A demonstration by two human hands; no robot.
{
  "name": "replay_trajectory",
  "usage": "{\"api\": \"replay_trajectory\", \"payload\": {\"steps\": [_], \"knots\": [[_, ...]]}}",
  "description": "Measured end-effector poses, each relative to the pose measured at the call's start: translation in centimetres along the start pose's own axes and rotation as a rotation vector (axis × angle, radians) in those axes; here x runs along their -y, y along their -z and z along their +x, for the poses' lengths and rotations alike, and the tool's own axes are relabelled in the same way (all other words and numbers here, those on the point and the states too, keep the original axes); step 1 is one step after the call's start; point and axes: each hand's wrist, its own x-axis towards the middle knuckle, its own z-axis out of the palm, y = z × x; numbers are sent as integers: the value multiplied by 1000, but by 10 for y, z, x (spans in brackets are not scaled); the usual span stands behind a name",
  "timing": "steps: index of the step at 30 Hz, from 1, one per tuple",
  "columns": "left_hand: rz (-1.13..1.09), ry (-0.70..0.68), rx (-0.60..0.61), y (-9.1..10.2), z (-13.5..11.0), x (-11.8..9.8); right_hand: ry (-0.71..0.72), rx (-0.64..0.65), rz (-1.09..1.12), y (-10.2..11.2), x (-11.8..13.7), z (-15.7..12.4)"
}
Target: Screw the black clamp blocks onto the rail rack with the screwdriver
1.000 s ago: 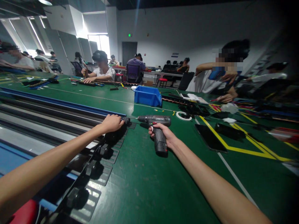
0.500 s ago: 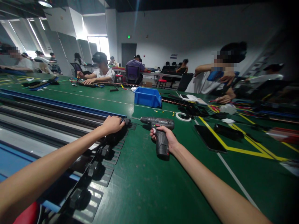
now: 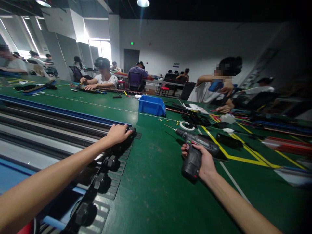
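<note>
My right hand (image 3: 207, 161) is wrapped round the handle of a black cordless drill (image 3: 191, 162). A long thin bit points from its chuck to the upper left, over the green table and apart from the rail assembly. My left hand (image 3: 119, 133) lies at the far right corner of a long assembly of black and silver rails (image 3: 48, 130). Its fingers curl over a black end fitting (image 3: 132, 130), which they partly hide. Several black knobs (image 3: 112, 162) and slotted black plates (image 3: 110, 187) line the assembly's right end.
A blue bin (image 3: 151, 105) stands beyond my hands on the green table (image 3: 146, 195). A white ring (image 3: 187, 126), cables and a black box (image 3: 230, 139) lie to the right. Across the table, one person (image 3: 106, 79) works at the left and another (image 3: 209, 87) at the right.
My right hand has carried the drill right and nearer to me, away from the end fitting, and the drill has tilted. My left hand has stayed at the fitting.
</note>
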Motion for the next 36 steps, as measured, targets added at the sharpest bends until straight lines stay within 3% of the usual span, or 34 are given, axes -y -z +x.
{"api": "replay_trajectory", "payload": {"steps": [4, 8, 36], "knots": [[38, -11, 8, 1, -1, -1, -23, -26, 72, 30, 11, -18], [75, -10, 1, 2, -2, -3, -10, -39, 155, 39, 16, -16], [68, -2, 46, 0, 0, -3, -9, 10, 38, 39, 9, -17]]}}
